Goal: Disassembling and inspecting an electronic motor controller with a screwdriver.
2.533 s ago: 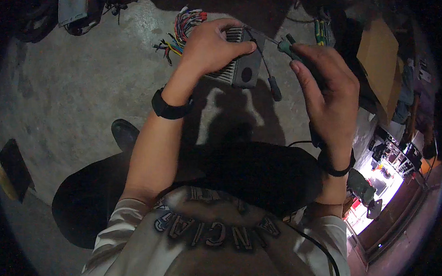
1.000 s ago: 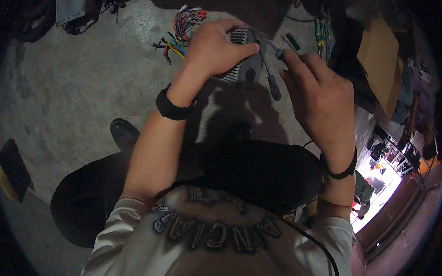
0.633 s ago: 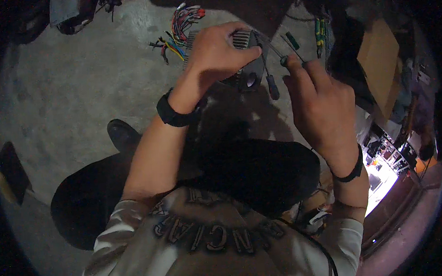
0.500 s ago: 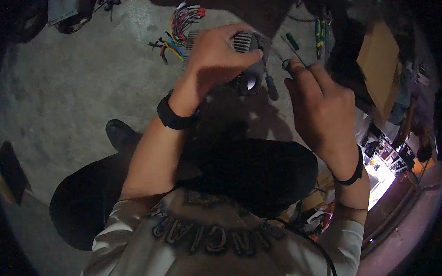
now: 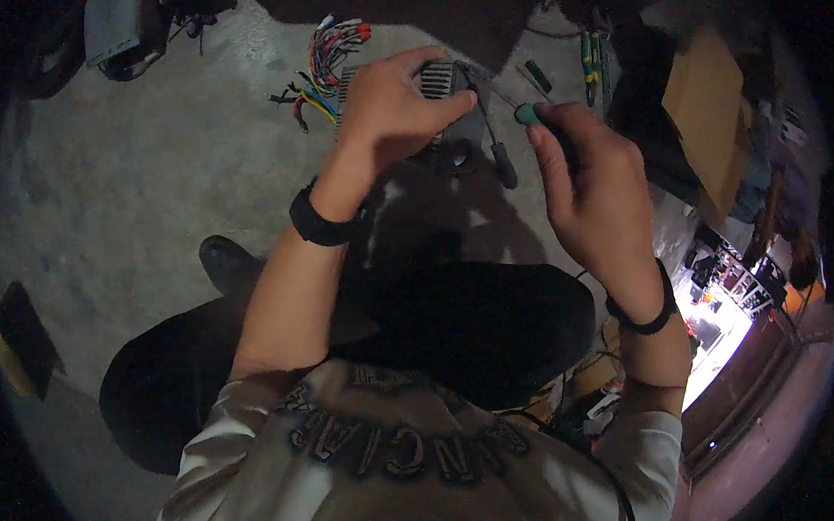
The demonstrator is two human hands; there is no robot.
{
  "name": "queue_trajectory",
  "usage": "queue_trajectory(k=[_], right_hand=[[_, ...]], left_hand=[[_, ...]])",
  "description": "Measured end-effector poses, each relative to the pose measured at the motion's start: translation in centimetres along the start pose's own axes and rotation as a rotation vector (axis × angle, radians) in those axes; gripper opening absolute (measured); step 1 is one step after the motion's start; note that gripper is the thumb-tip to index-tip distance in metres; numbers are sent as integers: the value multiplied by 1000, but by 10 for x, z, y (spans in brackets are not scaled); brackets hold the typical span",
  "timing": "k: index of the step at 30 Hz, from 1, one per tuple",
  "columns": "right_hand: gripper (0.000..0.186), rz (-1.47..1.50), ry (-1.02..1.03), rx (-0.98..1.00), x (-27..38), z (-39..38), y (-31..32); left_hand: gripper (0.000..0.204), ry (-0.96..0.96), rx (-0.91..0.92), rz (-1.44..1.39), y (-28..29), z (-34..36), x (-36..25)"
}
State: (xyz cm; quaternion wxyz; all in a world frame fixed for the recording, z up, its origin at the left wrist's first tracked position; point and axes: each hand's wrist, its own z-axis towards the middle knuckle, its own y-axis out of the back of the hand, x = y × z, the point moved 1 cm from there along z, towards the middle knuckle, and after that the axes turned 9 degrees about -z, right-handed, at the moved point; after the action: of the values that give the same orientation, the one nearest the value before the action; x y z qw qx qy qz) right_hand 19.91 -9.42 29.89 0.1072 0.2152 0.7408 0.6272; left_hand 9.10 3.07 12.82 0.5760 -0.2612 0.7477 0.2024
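Observation:
My left hand (image 5: 389, 105) is closed over a dark box with ribbed fins (image 5: 436, 78), thumb and fingers along its right end. Between the finger and thumb of my right hand (image 5: 598, 176) is the green handle of a screwdriver (image 5: 526, 115). Its thin shaft slants up and left toward the right end of the finned box; whether the tip touches is too dim to tell. Coloured wires (image 5: 327, 61) lie at the box's left side. Just right of the box is a dark-handled screwdriver (image 5: 504, 166).
Beyond my right hand lies another green-handled tool (image 5: 536, 74), with yellow-and-green pliers (image 5: 592, 66) farther right. A cardboard piece (image 5: 706, 122) stands at the right. Below it is a brightly lit patch with small parts (image 5: 722, 314). My dark-trousered legs (image 5: 438, 324) are bent below the box.
The right hand's fingers have shifted on the screwdriver, and more of its green handle shows. The whole view has moved slightly; my left hand keeps its hold on the finned box.

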Motion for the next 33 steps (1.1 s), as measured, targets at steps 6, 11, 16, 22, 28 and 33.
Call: queue_trajectory(k=[6,11,16,22,28,33], right_hand=[[22,-346,169,-20,-1,-8,-12],[24,-499,305,-34,2,-8,-11],[23,-325,68,57,3,-6,-17],[18,-63,-43,23,-1,-2,-11],[26,377,-374,241,-31,1,-10],[28,261,-169,104,-37,-12,-13]], left_hand=[[64,-15,-77,66,-7,-2,-5],[63,-10,-18,36,-4,-3,-5],[62,-40,-53,70,-4,-4,-7],[61,-136,-77,88,-12,-1,11],[73,-34,-51,164,-15,-8,1],[66,-63,-78,161,-24,-8,1]])
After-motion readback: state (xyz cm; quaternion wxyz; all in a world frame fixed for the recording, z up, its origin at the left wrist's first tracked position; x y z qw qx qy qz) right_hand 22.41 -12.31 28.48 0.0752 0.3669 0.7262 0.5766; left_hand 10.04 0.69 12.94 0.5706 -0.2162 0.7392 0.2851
